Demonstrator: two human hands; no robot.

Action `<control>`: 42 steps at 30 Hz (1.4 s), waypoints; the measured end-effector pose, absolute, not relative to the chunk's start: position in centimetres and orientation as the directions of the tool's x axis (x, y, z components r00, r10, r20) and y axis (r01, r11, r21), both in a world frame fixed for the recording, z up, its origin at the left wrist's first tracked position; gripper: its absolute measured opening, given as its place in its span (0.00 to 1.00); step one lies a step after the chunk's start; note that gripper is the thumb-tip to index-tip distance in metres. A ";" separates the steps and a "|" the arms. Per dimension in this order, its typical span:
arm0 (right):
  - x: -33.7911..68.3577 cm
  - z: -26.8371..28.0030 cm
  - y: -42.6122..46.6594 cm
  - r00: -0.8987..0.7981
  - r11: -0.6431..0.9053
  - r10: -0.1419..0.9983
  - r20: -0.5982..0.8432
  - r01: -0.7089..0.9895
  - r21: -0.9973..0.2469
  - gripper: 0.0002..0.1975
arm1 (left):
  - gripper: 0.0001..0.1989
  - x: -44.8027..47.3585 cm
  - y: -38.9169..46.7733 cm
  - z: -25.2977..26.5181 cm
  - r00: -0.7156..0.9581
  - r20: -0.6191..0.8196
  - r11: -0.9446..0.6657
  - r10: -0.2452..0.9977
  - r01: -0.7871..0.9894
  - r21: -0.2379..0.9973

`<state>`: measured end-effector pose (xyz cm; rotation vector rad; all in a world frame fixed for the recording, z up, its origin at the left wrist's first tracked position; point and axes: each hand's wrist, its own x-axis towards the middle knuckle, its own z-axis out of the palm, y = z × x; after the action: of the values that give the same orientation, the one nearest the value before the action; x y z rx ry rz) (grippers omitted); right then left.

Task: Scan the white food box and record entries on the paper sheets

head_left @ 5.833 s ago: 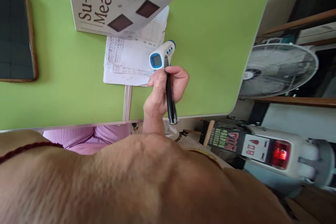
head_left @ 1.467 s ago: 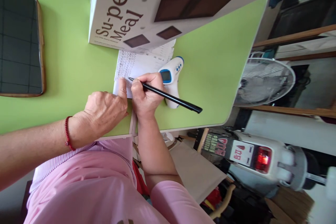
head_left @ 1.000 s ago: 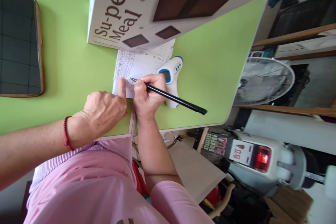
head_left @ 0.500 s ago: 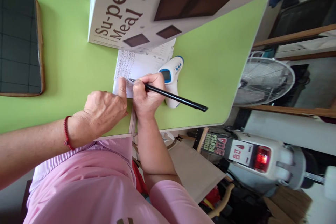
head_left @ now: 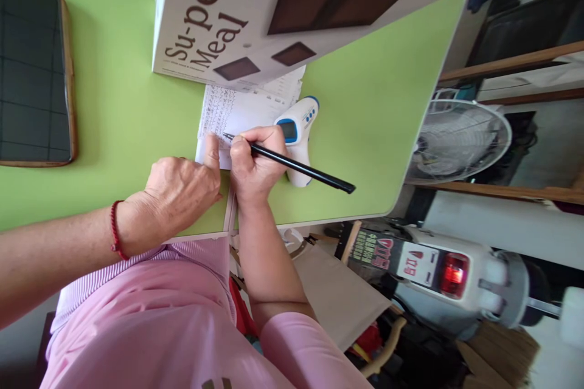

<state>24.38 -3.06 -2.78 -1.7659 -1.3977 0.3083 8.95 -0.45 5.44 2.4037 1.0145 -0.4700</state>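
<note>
A black pen [head_left: 303, 169] is pinched in my right hand [head_left: 258, 161], its tip on a small white paper [head_left: 244, 110]. Rows of dense handwriting run along the paper's left side. My left hand [head_left: 185, 191] rests at the paper's lower left corner, one finger stretched out onto the sheet and the others curled under; it grips nothing that I can see. Just behind my right hand lies a white and blue infrared thermometer [head_left: 301, 155], partly covered by that hand. A large white "Su-per Meal" box [head_left: 255, 18] hides the far end of the paper.
A dark-screened tablet [head_left: 34, 73] in a brown case lies at the left of the green table [head_left: 365, 109]. Beyond the table's right edge stand a fan [head_left: 460, 140] and a white scooter [head_left: 456, 273]. A beige folding chair [head_left: 340, 292] is beside me.
The pen has tilted a little, its rear end shifting slightly left while its tip moves a touch up and left on the paper. My left hand stays in place.
</note>
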 end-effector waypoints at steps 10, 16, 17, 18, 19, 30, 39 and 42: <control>24.3 -2.5 -3.0 0.331 -0.016 0.874 0.355 0.751 -0.660 0.12 | 0.30 9.0 -0.4 5.5 0.670 -0.483 -0.626 0.564 0.728 0.279; 24.5 -2.8 -3.1 0.344 -0.079 0.896 0.280 0.745 -0.663 0.13 | 0.32 8.9 -0.4 5.5 0.674 -0.480 -0.612 0.561 0.729 0.307; 24.5 -2.8 -3.1 0.347 -0.077 0.895 0.282 0.742 -0.666 0.13 | 0.32 8.9 -0.4 5.5 0.674 -0.478 -0.609 0.564 0.730 0.311; 24.5 -2.8 -3.1 0.347 -0.074 0.893 0.287 0.741 -0.668 0.13 | 0.32 8.9 -0.4 5.5 0.674 -0.475 -0.608 0.565 0.730 0.313; 24.6 -2.8 -3.1 0.345 -0.068 0.892 0.293 0.743 -0.666 0.13 | 0.32 8.9 -0.4 5.5 0.675 -0.475 -0.609 0.565 0.729 0.312; 23.7 -2.2 -3.1 0.363 0.012 0.774 0.519 0.810 -0.586 0.15 | 0.31 8.8 -0.5 5.2 0.679 -0.442 -0.606 0.586 0.730 0.317; 26.6 -0.9 -4.0 0.147 -0.026 0.959 0.241 0.897 -0.442 0.17 | 0.17 7.8 0.2 6.4 0.941 0.003 -0.642 0.337 0.228 0.732; 27.2 -1.0 -4.6 0.104 -0.029 0.981 0.161 0.909 -0.415 0.19 | 0.11 6.5 0.0 8.3 0.963 0.210 -0.254 0.168 -0.164 0.953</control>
<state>27.21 -4.62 -0.96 -1.9776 -1.8433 0.2355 6.54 0.00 8.30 1.8006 0.0028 0.3134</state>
